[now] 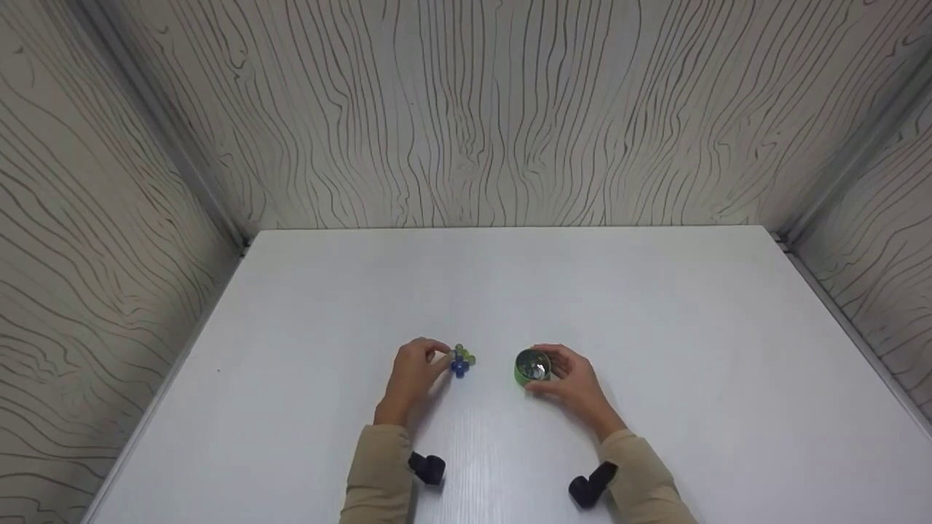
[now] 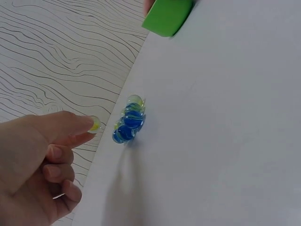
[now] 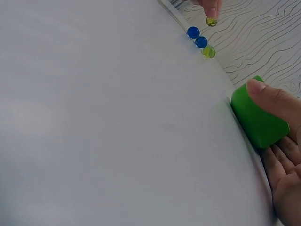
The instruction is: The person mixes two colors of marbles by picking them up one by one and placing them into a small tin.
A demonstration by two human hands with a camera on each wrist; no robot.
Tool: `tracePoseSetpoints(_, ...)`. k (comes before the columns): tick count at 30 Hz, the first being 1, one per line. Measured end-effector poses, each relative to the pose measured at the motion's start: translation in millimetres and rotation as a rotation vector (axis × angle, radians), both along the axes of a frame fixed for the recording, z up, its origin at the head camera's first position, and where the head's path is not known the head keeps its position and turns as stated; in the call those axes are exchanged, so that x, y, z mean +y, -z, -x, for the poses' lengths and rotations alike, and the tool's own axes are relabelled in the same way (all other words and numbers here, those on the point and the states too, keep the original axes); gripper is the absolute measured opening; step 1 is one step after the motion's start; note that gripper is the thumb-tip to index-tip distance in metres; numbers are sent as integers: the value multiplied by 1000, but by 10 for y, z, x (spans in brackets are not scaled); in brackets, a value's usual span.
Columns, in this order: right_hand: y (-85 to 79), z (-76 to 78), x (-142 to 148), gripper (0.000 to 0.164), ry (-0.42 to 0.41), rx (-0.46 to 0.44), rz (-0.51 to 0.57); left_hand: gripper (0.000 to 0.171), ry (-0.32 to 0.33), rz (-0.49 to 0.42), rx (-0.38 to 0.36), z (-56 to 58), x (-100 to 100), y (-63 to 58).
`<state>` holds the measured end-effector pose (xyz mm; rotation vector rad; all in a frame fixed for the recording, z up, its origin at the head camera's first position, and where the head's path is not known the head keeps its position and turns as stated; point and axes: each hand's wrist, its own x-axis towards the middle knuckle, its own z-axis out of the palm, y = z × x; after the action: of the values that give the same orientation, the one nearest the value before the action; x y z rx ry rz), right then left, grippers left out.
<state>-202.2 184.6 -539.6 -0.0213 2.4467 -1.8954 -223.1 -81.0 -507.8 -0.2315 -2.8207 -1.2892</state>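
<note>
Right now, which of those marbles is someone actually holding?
The clear, yellow-tinged marble pinched in the left hand; the other marbles, blue and yellow-green, sit clustered on the white table, unheld.

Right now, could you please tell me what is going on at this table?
A person's left hand pinches a marble beside a small cluster of blue and yellowish marbles on the white table. The right hand holds a green cup, its open top facing up. The cup is apart from the cluster.
</note>
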Motion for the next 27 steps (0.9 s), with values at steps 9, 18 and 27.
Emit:
tracePoseSetpoints(9,16,-3,-2,66,18,-34,6,14,17,-1,28,-14,38,-23)
tracePoseSetpoints(18,2,-6,-7,65,14,-20,-1,13,13,-11,23,-24,95,-42)
tracePoseSetpoints(27,10,7,-7,64,19,-19,-1,16,34,-20,4,-47,157,-90)
